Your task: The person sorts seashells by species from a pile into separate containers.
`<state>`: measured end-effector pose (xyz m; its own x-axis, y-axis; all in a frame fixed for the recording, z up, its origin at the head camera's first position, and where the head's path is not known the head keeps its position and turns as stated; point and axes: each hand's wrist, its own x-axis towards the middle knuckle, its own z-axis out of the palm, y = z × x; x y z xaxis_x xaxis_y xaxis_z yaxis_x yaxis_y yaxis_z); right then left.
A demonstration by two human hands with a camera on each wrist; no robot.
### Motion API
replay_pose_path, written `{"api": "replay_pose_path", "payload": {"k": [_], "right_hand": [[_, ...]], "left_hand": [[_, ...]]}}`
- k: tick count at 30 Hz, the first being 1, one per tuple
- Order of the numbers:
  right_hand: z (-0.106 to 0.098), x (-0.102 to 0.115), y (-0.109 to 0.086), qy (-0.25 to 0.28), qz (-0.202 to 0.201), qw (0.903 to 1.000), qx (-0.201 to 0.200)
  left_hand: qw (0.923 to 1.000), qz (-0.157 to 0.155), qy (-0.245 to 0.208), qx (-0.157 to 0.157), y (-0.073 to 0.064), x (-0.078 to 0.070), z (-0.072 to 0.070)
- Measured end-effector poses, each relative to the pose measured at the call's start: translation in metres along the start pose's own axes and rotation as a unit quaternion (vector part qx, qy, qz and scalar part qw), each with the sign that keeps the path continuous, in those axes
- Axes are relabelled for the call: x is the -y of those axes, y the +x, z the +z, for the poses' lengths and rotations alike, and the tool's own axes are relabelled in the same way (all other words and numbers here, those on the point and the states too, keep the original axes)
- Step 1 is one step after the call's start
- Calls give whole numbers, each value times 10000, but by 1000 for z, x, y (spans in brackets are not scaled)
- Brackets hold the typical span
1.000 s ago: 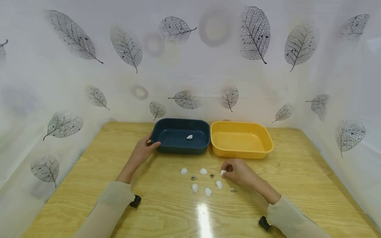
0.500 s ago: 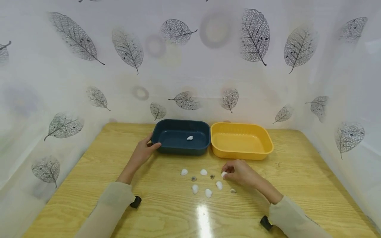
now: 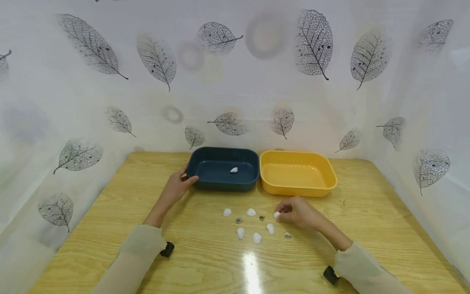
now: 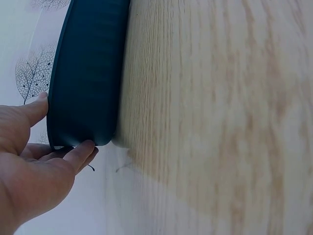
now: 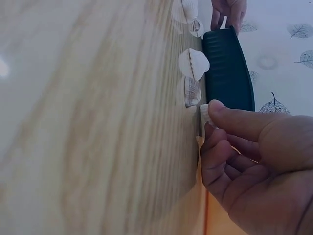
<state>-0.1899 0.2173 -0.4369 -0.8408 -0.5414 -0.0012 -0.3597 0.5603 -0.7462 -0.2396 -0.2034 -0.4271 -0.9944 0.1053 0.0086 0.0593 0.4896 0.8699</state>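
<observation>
My left hand (image 3: 175, 188) holds the left end of a dark blue plastic tray (image 3: 225, 185), thumb at its rim and fingers against the outer end wall (image 4: 80, 154). A single white seashell (image 3: 233, 170) lies inside that tray. My right hand (image 3: 299, 212) pinches a white seashell (image 3: 277, 214) between thumb and fingers, low over the table; the right wrist view shows the ribbed edge of this shell (image 5: 205, 113) at the thumb tip. Left of that hand lie several white seashells (image 3: 257, 238) and a few small grey-brown shells (image 3: 239, 220).
A yellow plastic tray (image 3: 298, 190) stands right beside the dark blue one, beyond my right hand. Both trays sit at the back of the wooden table (image 3: 198, 261), near a white leaf-print sheet (image 3: 235, 90) that rises behind and on both sides.
My right hand has shifted very slightly to the right with the pinched seashell. The left hand, the trays and the other shells stay where they were.
</observation>
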Motion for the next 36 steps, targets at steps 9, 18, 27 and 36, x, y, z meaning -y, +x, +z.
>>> {"api": "replay_pose_path", "payload": {"k": [9,18,27,36], "right_hand": [[-6,12,-6,1119,729,9910,34],[-17,30,-7,1669,541,9842,249],[-26,46,9,2239,228,9741,202],[-32,62,30,2191,334,9751,0]], "left_hand": [[9999,108,88,25,1,-4,-1],[10000,76,37,26,0,-4,-2],[10000,75,-1,-23,-1,-2,-2],[9999,95,-77,5,-2,-1,-2]]}}
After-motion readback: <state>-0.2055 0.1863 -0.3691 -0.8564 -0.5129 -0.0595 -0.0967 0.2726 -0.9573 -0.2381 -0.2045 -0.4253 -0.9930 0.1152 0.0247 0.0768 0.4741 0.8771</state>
